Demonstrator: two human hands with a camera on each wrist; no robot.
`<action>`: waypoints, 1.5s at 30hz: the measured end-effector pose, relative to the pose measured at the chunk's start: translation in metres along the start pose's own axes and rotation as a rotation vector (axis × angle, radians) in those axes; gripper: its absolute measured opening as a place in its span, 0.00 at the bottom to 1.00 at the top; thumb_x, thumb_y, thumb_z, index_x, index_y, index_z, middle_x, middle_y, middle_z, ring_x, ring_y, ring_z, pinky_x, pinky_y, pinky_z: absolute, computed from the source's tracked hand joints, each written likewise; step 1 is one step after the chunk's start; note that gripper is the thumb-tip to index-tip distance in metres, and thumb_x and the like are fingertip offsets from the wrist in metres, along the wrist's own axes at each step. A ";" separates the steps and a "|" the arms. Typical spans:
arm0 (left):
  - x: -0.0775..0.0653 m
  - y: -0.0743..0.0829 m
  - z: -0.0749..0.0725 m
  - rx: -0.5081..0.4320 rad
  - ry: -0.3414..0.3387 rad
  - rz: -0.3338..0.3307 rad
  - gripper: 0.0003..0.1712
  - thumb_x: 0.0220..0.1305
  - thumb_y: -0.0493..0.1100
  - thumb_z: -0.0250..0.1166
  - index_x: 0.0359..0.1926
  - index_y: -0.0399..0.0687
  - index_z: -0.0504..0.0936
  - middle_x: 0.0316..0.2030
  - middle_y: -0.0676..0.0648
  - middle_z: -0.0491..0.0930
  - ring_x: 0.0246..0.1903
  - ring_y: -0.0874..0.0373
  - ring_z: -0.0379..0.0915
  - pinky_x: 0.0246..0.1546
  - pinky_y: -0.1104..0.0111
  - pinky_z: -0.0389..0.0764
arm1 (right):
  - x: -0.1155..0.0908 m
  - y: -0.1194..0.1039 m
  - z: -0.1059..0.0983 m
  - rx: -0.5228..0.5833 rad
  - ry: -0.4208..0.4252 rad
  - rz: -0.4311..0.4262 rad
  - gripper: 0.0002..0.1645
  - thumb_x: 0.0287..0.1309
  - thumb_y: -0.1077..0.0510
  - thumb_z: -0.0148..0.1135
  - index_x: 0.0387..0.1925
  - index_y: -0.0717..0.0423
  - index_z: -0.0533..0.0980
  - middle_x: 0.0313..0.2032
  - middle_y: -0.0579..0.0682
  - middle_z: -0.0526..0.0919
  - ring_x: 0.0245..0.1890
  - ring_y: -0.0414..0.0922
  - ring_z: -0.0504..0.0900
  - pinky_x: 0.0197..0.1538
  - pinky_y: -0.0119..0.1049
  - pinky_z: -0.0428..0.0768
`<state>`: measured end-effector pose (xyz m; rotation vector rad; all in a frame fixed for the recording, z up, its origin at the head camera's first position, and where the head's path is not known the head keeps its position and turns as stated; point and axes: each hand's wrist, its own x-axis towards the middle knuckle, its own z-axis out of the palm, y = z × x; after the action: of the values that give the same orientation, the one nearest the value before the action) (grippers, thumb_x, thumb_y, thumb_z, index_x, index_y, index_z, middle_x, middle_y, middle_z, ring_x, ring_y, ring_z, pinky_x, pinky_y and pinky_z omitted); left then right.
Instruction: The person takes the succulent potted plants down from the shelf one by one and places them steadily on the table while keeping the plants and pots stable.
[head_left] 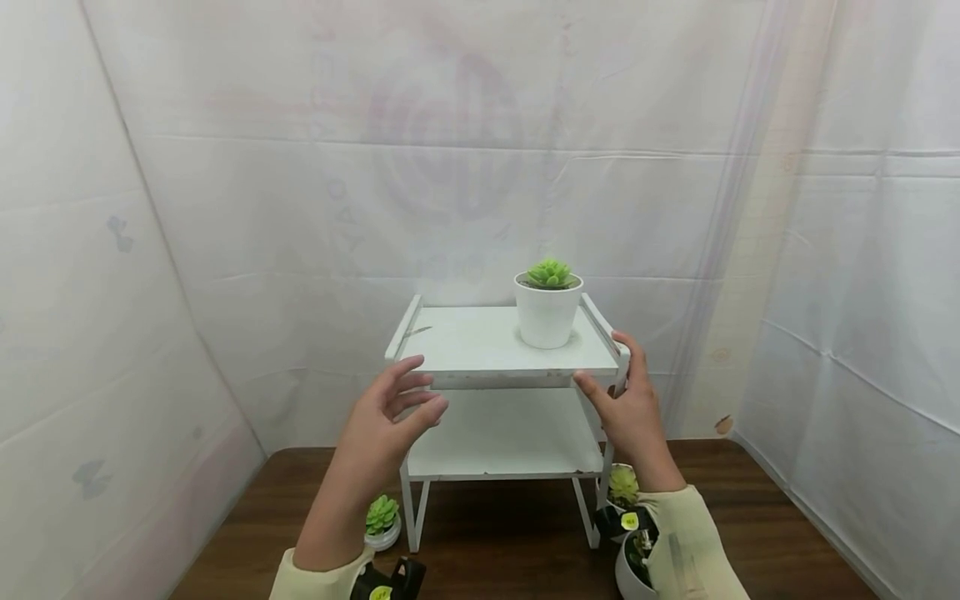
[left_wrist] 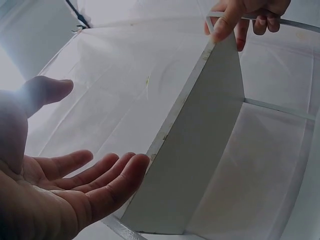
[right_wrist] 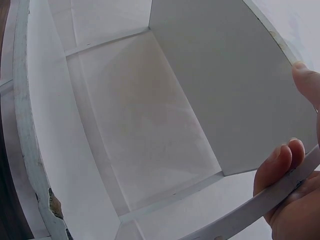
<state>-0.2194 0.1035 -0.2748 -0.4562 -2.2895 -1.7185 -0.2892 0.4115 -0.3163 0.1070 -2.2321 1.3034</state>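
Note:
A white two-tier shelf rack (head_left: 465, 346) stands on a brown table. On the right of its top tier sits a white pot with a green succulent (head_left: 547, 312). My right hand (head_left: 633, 412) grips the rack's right front corner, its thumb at the front edge of the top board and its fingers curled round the metal side frame (right_wrist: 260, 205). Close to the left front corner, my left hand (head_left: 397, 425) is held up with loosely bent fingers and nothing in it. In the left wrist view, its fingertips (left_wrist: 140, 162) appear beside the board's edge; whether they touch is unclear.
A small potted succulent (head_left: 383, 521) stands by the rack's left front leg. Two more potted plants, one pale green (head_left: 622, 483) and one in a white pot (head_left: 632, 571), are partly hidden by the right wrist. White sheeting (head_left: 300, 208) surrounds the wooden table (head_left: 495, 558).

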 end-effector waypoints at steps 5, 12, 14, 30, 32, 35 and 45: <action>0.004 0.002 0.001 0.038 0.009 0.002 0.38 0.62 0.52 0.67 0.70 0.57 0.62 0.62 0.45 0.73 0.61 0.50 0.72 0.59 0.49 0.73 | 0.000 0.001 0.000 0.005 0.001 0.000 0.51 0.56 0.35 0.65 0.73 0.27 0.47 0.40 0.62 0.74 0.25 0.52 0.73 0.27 0.39 0.73; 0.006 0.006 0.002 0.049 0.010 0.016 0.38 0.62 0.52 0.67 0.70 0.55 0.62 0.62 0.46 0.73 0.61 0.49 0.71 0.59 0.48 0.73 | 0.000 0.001 0.001 0.007 0.008 -0.010 0.50 0.56 0.36 0.66 0.72 0.26 0.47 0.41 0.61 0.74 0.27 0.52 0.72 0.28 0.38 0.73; 0.007 0.006 0.002 0.055 0.013 0.018 0.38 0.62 0.52 0.67 0.70 0.55 0.62 0.62 0.46 0.73 0.61 0.50 0.71 0.59 0.48 0.73 | 0.000 0.001 0.001 0.011 0.007 -0.005 0.50 0.55 0.36 0.66 0.72 0.25 0.47 0.38 0.61 0.73 0.25 0.52 0.72 0.27 0.38 0.72; 0.011 0.014 0.006 0.026 0.020 0.032 0.36 0.62 0.52 0.67 0.68 0.55 0.66 0.63 0.47 0.73 0.62 0.51 0.71 0.60 0.49 0.73 | 0.000 0.001 0.001 0.017 0.003 -0.013 0.51 0.56 0.37 0.66 0.73 0.27 0.46 0.58 0.63 0.71 0.36 0.56 0.76 0.31 0.38 0.74; 0.011 0.015 0.006 0.024 0.019 0.037 0.35 0.62 0.52 0.67 0.68 0.55 0.66 0.63 0.47 0.74 0.62 0.51 0.72 0.60 0.50 0.73 | -0.001 0.000 0.001 0.018 0.002 -0.013 0.51 0.56 0.37 0.65 0.73 0.27 0.46 0.59 0.63 0.70 0.37 0.56 0.76 0.31 0.38 0.74; 0.012 0.016 0.007 0.022 0.020 0.047 0.35 0.62 0.52 0.67 0.68 0.56 0.67 0.62 0.47 0.74 0.62 0.51 0.72 0.60 0.50 0.74 | 0.000 0.000 0.000 0.019 0.002 -0.009 0.51 0.56 0.37 0.65 0.73 0.27 0.46 0.58 0.63 0.71 0.37 0.56 0.76 0.31 0.38 0.74; 0.015 0.019 0.010 -0.026 0.000 0.071 0.34 0.62 0.51 0.67 0.68 0.56 0.67 0.64 0.45 0.73 0.63 0.53 0.71 0.60 0.52 0.74 | 0.000 -0.002 0.001 0.020 0.009 -0.009 0.51 0.56 0.37 0.66 0.73 0.28 0.47 0.56 0.62 0.72 0.36 0.56 0.75 0.31 0.38 0.73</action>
<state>-0.2261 0.1200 -0.2550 -0.5357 -2.2256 -1.7157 -0.2892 0.4101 -0.3151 0.1183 -2.2095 1.3189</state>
